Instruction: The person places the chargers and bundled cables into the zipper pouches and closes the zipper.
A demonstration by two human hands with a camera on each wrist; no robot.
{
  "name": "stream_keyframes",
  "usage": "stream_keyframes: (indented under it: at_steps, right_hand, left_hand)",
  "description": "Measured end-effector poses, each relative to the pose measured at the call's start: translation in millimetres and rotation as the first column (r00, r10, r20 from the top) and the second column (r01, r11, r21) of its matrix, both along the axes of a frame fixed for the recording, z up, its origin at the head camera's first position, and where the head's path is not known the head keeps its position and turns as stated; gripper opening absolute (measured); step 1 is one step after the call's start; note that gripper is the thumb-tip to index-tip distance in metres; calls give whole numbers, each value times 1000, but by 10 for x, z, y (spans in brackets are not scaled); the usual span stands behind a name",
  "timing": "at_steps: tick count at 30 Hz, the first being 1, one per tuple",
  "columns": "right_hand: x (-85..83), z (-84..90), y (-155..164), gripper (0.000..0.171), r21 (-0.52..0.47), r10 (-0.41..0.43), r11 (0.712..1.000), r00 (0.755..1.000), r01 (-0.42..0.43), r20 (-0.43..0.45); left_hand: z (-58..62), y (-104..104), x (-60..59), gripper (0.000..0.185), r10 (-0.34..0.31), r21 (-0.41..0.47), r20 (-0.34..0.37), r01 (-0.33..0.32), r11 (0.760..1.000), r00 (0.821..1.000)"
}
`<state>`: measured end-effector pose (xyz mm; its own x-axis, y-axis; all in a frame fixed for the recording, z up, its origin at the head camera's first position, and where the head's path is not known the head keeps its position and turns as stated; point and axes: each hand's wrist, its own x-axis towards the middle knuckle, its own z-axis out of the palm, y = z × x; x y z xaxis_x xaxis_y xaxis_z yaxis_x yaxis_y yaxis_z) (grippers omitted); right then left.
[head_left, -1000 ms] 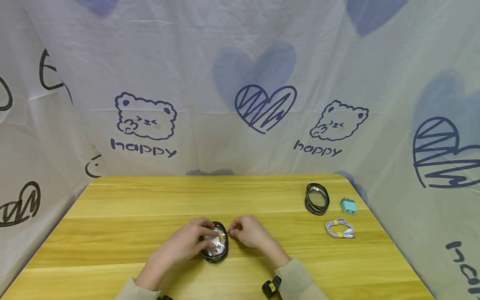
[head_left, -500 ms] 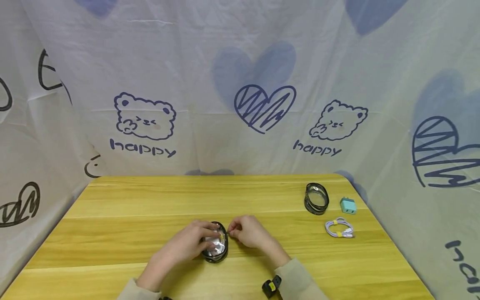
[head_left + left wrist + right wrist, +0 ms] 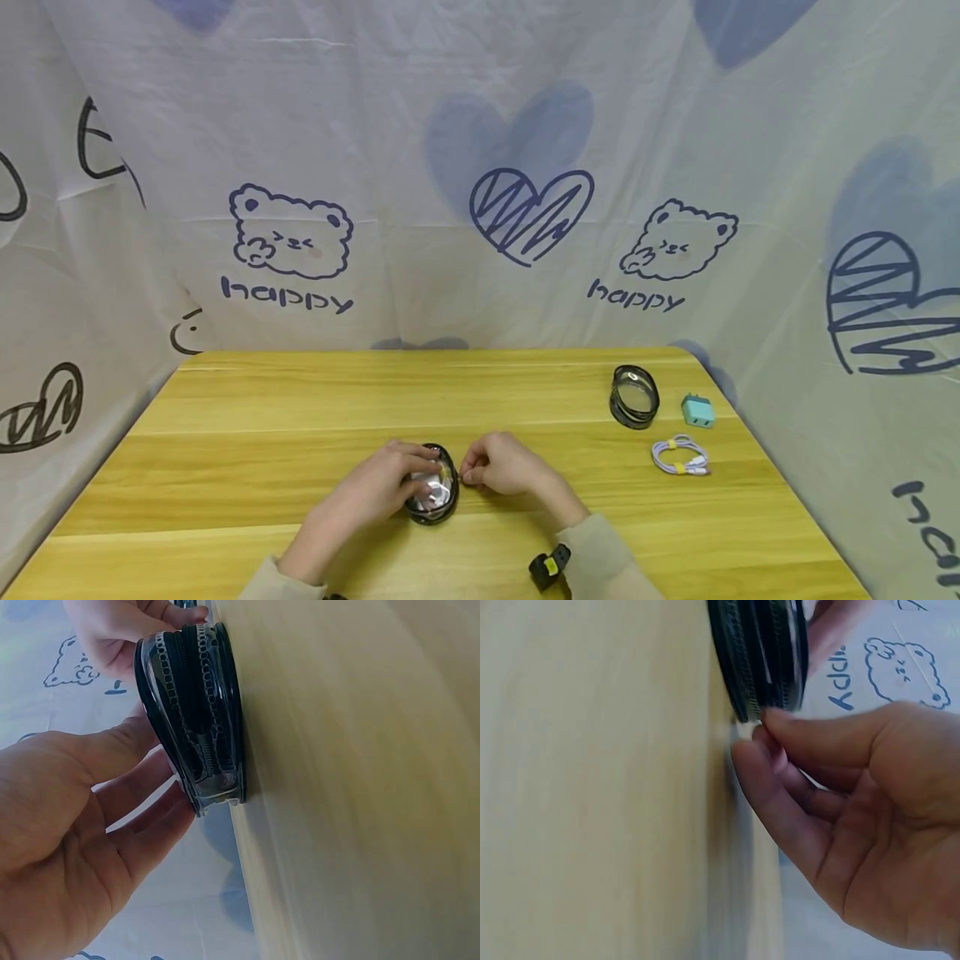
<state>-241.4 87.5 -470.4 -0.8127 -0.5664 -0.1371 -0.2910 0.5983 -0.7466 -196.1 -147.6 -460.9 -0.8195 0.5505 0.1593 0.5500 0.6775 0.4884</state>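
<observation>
A small oval clear pouch (image 3: 438,500) with black edging lies flat on the wooden table, and something pale with a touch of yellow shows through its top. My left hand (image 3: 375,483) rests over it, thumb and fingers pressing on the clear top face. In the left wrist view the zipper (image 3: 184,682) runs along the pouch's side wall, its teeth meshed in part of the stretch that shows. My right hand (image 3: 506,467) is at the pouch's right side, with thumb and forefinger pinching at the zipper's end; the zipper pull is mostly hidden between the fingertips (image 3: 769,724).
At the back right stands another black-edged clear pouch (image 3: 633,417). Beside it are a teal charger plug (image 3: 698,412) and a coiled lavender cable (image 3: 663,465) with yellow ties. A white printed cloth (image 3: 420,275) hangs behind the wooden table (image 3: 300,400).
My right hand has shifted slightly right and toward me along the pouch's side, still pinching. The left hand stays on top of the pouch, nearly unmoved.
</observation>
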Motion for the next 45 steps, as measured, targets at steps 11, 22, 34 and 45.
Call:
stream_keyframes:
  at_steps: [11,22,34,45]
  right_hand:
    - [-19,-4,24,11,-28,28,999,994,-25,102]
    - [-18,-54,-15,9,-41,-48,998,998,50,35]
    - [8,-37,-39,10,-53,-72,996,997,73,19]
    - [-11,-52,-33,10,-24,-47,999,999,47,-17]
  left_hand:
    - [-11,10,0,28,0,1,-1,0,1000,1000]
    - [51,-19,15,33,6,1,47,-6,1000,999]
    - [19,-13,-28,33,-93,3,-58,94,996,994]
    - [10,-16,-5,30,-48,-26,-36,47,999,998]
